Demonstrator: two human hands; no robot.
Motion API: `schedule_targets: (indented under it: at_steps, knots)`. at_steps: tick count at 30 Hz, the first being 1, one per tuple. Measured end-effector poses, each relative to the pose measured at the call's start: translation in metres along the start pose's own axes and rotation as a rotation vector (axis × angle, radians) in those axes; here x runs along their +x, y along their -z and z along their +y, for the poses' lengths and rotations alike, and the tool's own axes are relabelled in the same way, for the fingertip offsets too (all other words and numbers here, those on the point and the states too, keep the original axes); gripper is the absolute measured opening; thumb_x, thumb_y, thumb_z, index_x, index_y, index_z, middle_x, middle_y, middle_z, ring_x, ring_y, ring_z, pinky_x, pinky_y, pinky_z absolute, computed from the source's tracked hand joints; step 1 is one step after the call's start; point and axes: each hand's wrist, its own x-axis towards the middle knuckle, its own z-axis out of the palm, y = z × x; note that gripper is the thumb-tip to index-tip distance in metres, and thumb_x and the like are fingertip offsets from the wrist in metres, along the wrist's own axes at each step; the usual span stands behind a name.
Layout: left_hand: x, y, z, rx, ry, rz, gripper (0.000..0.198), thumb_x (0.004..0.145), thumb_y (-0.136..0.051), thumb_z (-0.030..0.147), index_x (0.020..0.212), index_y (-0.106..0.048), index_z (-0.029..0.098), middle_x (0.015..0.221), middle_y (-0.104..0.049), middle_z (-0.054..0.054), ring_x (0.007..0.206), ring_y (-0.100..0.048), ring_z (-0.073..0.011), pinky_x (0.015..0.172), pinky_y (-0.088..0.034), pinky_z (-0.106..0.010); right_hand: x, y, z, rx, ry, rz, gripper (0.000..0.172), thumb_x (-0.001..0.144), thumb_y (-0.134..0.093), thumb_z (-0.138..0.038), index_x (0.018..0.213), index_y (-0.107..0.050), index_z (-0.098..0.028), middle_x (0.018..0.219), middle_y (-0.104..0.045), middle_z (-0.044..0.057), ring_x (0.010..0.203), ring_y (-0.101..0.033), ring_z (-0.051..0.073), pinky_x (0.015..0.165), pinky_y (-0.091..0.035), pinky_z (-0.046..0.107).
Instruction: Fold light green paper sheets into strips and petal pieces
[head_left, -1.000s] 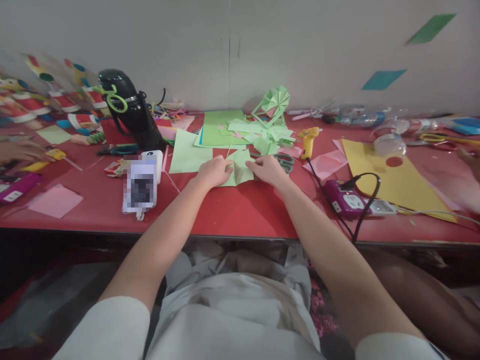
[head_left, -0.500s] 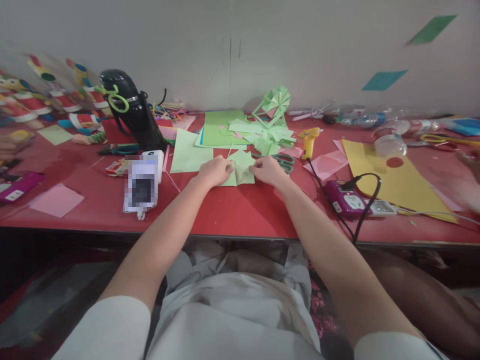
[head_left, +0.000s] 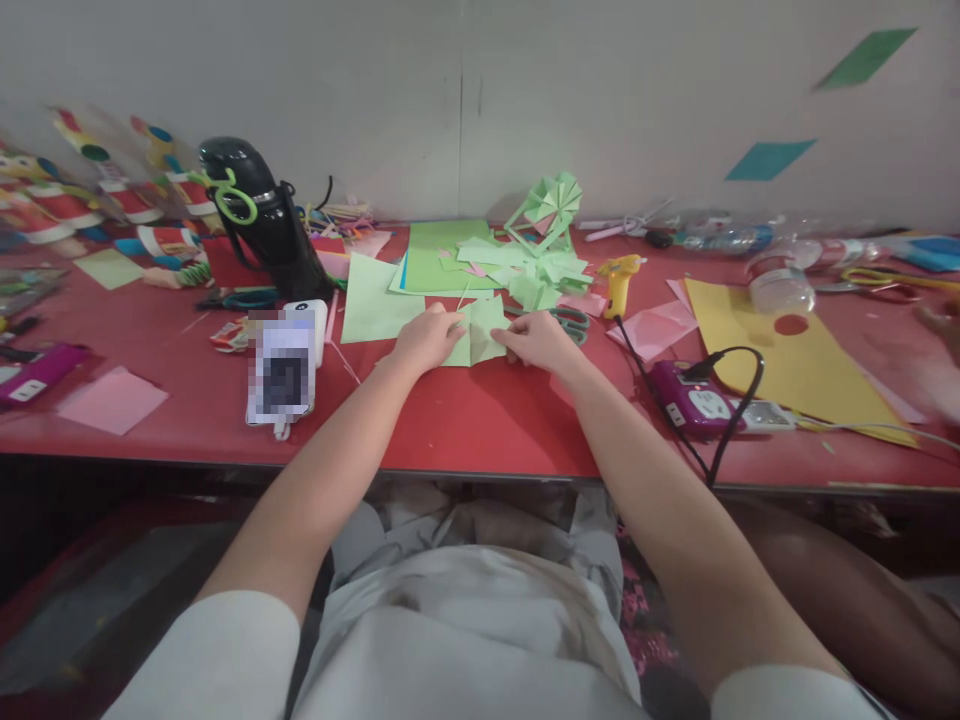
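A small creased sheet of light green paper is stretched between my hands above the red table. My left hand pinches its left side, and my right hand grips its right edge between thumb and fingers. A fold line runs down the paper's middle. Just behind my right hand lie scissors with dark green handles, partly hidden. Folded green paper pieces are heaped beyond the sheet, with a pleated green paper wheel standing at the back.
To the left stand a black thermos and a phone with a blurred screen. On the right are a yellow glue gun, a purple power socket with a looping cable, yellow paper and plastic bottles. Another person's hand shows at the right edge.
The green sheet lies flatter and more open between my hands, its central crease clearer. My right hand has shifted slightly left. A person's hand at the far left has gone from view.
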Motion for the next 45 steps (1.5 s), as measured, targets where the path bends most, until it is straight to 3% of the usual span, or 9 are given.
schedule_targets:
  at_steps: [3, 10, 20, 36, 41, 45]
  knots:
    - [-0.002, 0.005, 0.001, -0.024, 0.001, 0.015, 0.040, 0.096, -0.045, 0.041, 0.125, -0.065, 0.023, 0.113, -0.061, -0.009, 0.097, -0.060, -0.0229, 0.077, -0.043, -0.032, -0.001, 0.001, -0.001, 0.001, -0.010, 0.004, 0.031, 0.085, -0.060, -0.034, 0.059, -0.062, -0.017, 0.057, -0.067, 0.005, 0.045, -0.051, 0.010, 0.050, -0.041, 0.024]
    - [-0.003, 0.014, 0.001, -0.063, -0.009, -0.144, 0.053, 0.086, -0.058, 0.044, 0.133, -0.061, 0.019, 0.092, -0.066, -0.007, 0.082, -0.060, -0.0211, 0.069, -0.041, -0.032, -0.003, 0.002, -0.003, -0.018, 0.025, -0.054, 0.040, 0.087, -0.059, -0.039, 0.054, -0.062, -0.017, 0.055, -0.066, 0.005, 0.044, -0.050, 0.009, 0.049, -0.041, 0.024]
    - [-0.001, 0.011, -0.002, -0.113, 0.030, -0.139, 0.045, 0.085, -0.059, 0.043, 0.124, -0.067, 0.022, 0.094, -0.065, -0.004, 0.080, -0.057, -0.0180, 0.070, -0.040, -0.029, -0.001, 0.003, 0.002, -0.057, 0.000, -0.164, 0.034, 0.084, -0.062, -0.031, 0.053, -0.061, -0.016, 0.055, -0.067, 0.006, 0.044, -0.056, 0.011, 0.050, -0.043, 0.024]
    - [0.001, 0.008, -0.007, -0.119, 0.004, -0.128, 0.050, 0.086, -0.058, 0.042, 0.130, -0.063, 0.020, 0.086, -0.063, -0.003, 0.075, -0.056, -0.0184, 0.066, -0.038, -0.030, 0.000, 0.010, 0.009, -0.070, 0.000, -0.143, 0.029, 0.080, -0.060, -0.026, 0.054, -0.064, -0.015, 0.054, -0.067, 0.006, 0.046, -0.058, 0.010, 0.050, -0.041, 0.023]
    - [0.001, 0.008, -0.006, -0.077, -0.013, -0.130, 0.047, 0.089, -0.055, 0.042, 0.129, -0.063, 0.019, 0.084, -0.061, -0.004, 0.075, -0.056, -0.0195, 0.066, -0.038, -0.031, -0.003, 0.011, 0.006, -0.004, -0.001, -0.130, 0.037, 0.085, -0.062, -0.036, 0.057, -0.064, -0.013, 0.058, -0.069, 0.009, 0.047, -0.056, 0.010, 0.051, -0.041, 0.025]
    - [-0.001, 0.008, -0.006, -0.067, -0.020, -0.087, 0.038, 0.090, -0.053, 0.043, 0.118, -0.065, 0.019, 0.098, -0.059, -0.007, 0.081, -0.057, -0.0203, 0.072, -0.041, -0.032, -0.005, 0.011, -0.001, 0.092, -0.015, -0.145, 0.040, 0.087, -0.064, -0.041, 0.060, -0.064, -0.012, 0.063, -0.071, 0.012, 0.046, -0.054, 0.009, 0.046, -0.038, 0.024]
